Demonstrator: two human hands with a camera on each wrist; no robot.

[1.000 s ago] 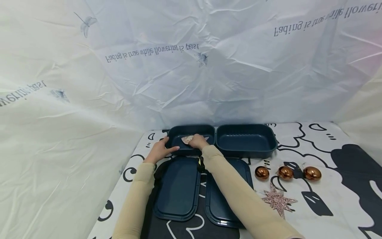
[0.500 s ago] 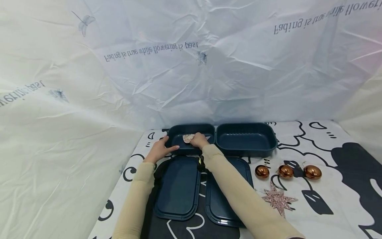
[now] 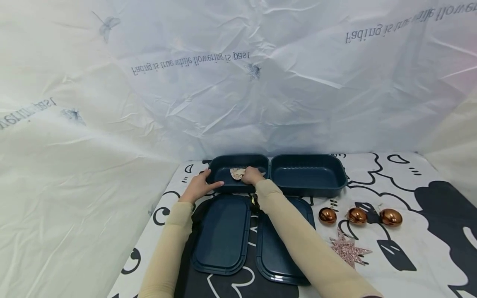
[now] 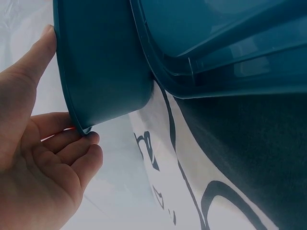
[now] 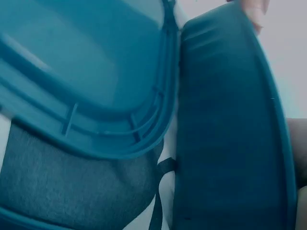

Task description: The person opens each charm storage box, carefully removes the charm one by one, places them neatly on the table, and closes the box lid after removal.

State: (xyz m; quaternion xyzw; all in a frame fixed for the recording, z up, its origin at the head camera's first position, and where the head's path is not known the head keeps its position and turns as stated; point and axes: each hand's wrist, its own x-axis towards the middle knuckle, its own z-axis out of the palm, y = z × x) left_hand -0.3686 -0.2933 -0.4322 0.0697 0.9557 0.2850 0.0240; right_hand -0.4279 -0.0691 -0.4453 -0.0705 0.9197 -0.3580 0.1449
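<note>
My left hand (image 3: 198, 187) holds the left end of a dark blue rectangular box (image 3: 238, 158). In the left wrist view its thumb lies along the rim and its fingers (image 4: 86, 160) curl at the corner of that box (image 4: 100, 62). Reaching inside the same box, my right hand (image 3: 251, 176) pinches a pale pink speckled ornament (image 3: 237, 174). A rounded end shows left of the fingers and a pale tip on the right; the middle is covered by the hand. The box wall (image 5: 230, 129) hides most of my right hand in the right wrist view.
A second open blue box (image 3: 307, 176) stands against the first on the right. Two blue lids, the left one (image 3: 222, 234) and the right one (image 3: 275, 252), lie in front. Three copper baubles, one of them the leftmost (image 3: 327, 215), and a pink glitter star (image 3: 349, 248) lie right.
My right hand has shifted slightly right inside the box together with the pink ornament. My left hand has stayed in place at the corner.
</note>
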